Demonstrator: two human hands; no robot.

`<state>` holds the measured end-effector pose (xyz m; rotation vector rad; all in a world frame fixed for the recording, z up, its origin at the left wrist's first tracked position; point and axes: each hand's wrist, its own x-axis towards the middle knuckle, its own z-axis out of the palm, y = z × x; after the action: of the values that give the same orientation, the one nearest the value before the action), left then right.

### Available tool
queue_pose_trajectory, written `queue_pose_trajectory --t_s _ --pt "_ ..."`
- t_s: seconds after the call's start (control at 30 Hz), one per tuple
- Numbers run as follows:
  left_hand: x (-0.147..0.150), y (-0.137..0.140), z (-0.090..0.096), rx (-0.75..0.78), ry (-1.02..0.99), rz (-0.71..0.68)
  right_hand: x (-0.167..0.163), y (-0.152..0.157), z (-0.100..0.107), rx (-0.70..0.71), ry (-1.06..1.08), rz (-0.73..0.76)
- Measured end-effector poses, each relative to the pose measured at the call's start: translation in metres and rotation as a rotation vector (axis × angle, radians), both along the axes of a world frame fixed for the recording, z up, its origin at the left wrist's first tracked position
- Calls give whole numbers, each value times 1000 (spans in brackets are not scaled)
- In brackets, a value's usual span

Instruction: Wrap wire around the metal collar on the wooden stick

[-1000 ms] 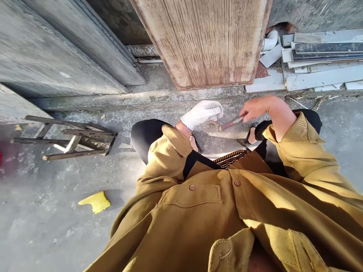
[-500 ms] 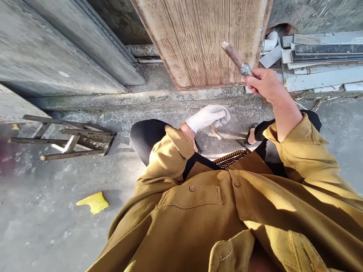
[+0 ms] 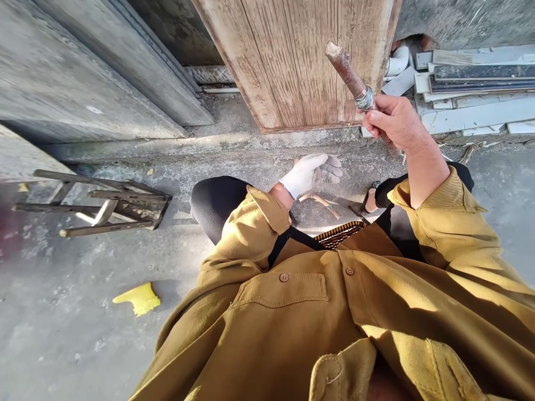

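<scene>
My right hand (image 3: 393,123), bare, is closed round a brown wooden stick (image 3: 349,72) and lifts it in front of the plank panel. Several turns of silvery wire (image 3: 364,99) are wound about the stick just beyond my thumb, and the stick's pale cut end points up and left. Lower and to the left, my left hand (image 3: 315,172) wears a whitish knitted glove. Its fingers are stretched out and the palm, which looks soiled, shows nothing in it. Below that glove a thin, bent branch (image 3: 320,201) lies on the concrete between my feet.
A weathered wooden panel (image 3: 292,61) leans ahead, with stacked white and dark strips (image 3: 480,83) on its right. Large grey boards (image 3: 104,78) stand at the left. A small wooden stool (image 3: 125,203) lies tipped on the floor, near a yellow plastic piece (image 3: 140,299).
My left hand's curled fingers have straightened, and the hand has turned to bare its palm. The stick in my right hand has risen slightly, its end now closer to the camera.
</scene>
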<state>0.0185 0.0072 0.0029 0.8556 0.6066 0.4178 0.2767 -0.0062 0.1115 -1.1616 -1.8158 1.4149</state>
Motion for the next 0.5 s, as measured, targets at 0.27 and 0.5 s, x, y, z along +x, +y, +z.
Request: queue_pose_trajectory --t_s 0.27,0.5 --pt "-1 3 -6 80 0 -116 7 0 -3 24 27 -352" --pt "-1 1 1 167 -2 -100 10 2 -4 45 27 -373"
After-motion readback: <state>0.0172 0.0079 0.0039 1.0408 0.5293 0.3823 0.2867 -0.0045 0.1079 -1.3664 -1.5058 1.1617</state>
